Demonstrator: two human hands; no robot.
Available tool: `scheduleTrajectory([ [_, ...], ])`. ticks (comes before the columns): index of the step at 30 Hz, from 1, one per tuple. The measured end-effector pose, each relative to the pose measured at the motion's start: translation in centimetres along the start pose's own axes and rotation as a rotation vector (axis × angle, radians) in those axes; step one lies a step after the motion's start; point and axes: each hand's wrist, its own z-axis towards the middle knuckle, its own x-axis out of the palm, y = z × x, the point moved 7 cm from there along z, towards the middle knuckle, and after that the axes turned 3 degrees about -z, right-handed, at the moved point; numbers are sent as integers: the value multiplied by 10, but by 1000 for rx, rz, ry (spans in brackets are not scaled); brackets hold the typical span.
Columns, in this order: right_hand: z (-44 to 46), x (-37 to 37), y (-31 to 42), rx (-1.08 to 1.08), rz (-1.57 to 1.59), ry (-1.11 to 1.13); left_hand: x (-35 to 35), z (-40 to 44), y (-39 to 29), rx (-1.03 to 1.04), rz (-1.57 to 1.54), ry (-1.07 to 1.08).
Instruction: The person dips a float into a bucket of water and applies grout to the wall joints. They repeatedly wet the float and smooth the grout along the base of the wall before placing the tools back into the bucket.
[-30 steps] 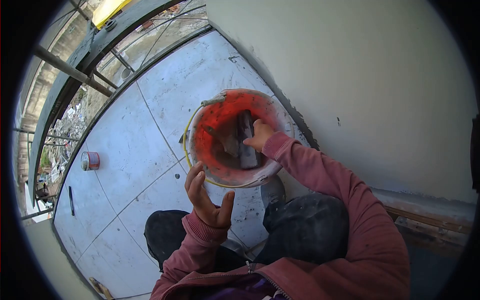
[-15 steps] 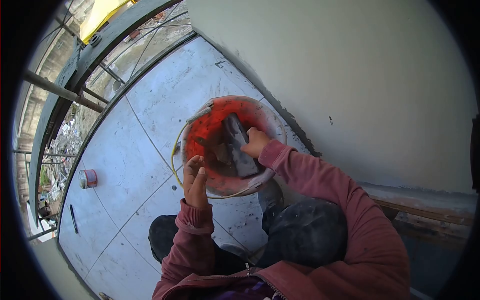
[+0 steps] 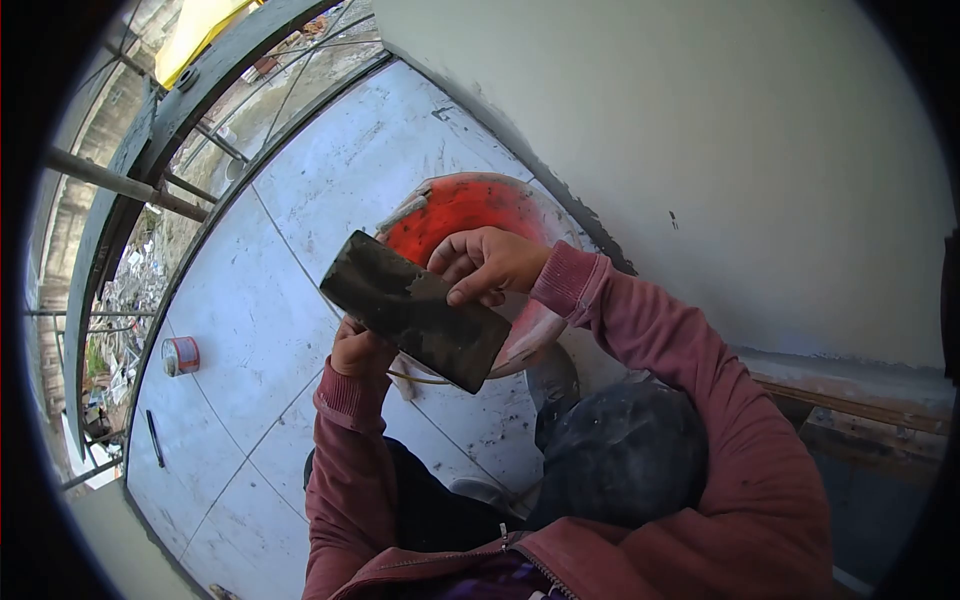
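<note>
A dark, flat rectangular slab, like a strip of tile (image 3: 415, 315), is held tilted above the near side of the bucket, its face wet and smeared in patches. My right hand (image 3: 490, 265) pinches its upper long edge, thumb on the face and fingers curled. At the lower left edge, my left hand (image 3: 362, 348) is closed against the slab, with its fingertips hidden behind. Beneath is the round bucket (image 3: 470, 205), orange-red inside with a pale, dirty rim. The slab and my right hand hide most of its inside.
Pale tiles (image 3: 240, 330) cover the floor, with a small tin (image 3: 180, 356) and a thin dark stick (image 3: 154, 438) at the left. A plastered wall (image 3: 700, 150) rises on the right. Metal railing (image 3: 125, 185) borders the left edge above rubble. My knee (image 3: 625, 450) is close to the bucket.
The slab has come up out of the bucket in my right hand and turned its broad face toward me. My left hand has moved down and left, onto its edge.
</note>
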Motion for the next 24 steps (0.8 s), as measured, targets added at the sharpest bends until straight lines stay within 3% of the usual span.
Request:
scheduleTrajectory([
  [3,17,3,6,33,-67,58,-2,-6,-12,163,89,-8],
  [6,44,-30,-12,32,-103,-98,-19,-18,-21,268,64,-105],
  [8,64,-51,-41,21,-673,-199,-23,-23,-26,276,70,-153],
  [10,91,-40,-75,-267,-1292,-288,-29,-27,-26,276,77,-202],
  [11,88,-33,-73,-274,-1292,-285,-30,-29,-26,304,85,-214],
  [13,87,-32,-99,132,-1262,-98,-31,-31,-26,330,91,-231],
  [17,43,-59,-46,221,-1298,-376,-34,-29,-21,260,289,-255],
  [19,19,-80,-16,82,-1079,-650,-39,-26,-12,191,418,-291],
  [21,-10,-77,25,-118,-809,-767,-34,-16,-8,236,601,-338],
  [22,-21,-68,44,-112,-810,-778,-31,-10,-4,245,608,-324],
  [24,-43,-36,84,-511,-627,-755,-21,0,4,256,623,-299],
])
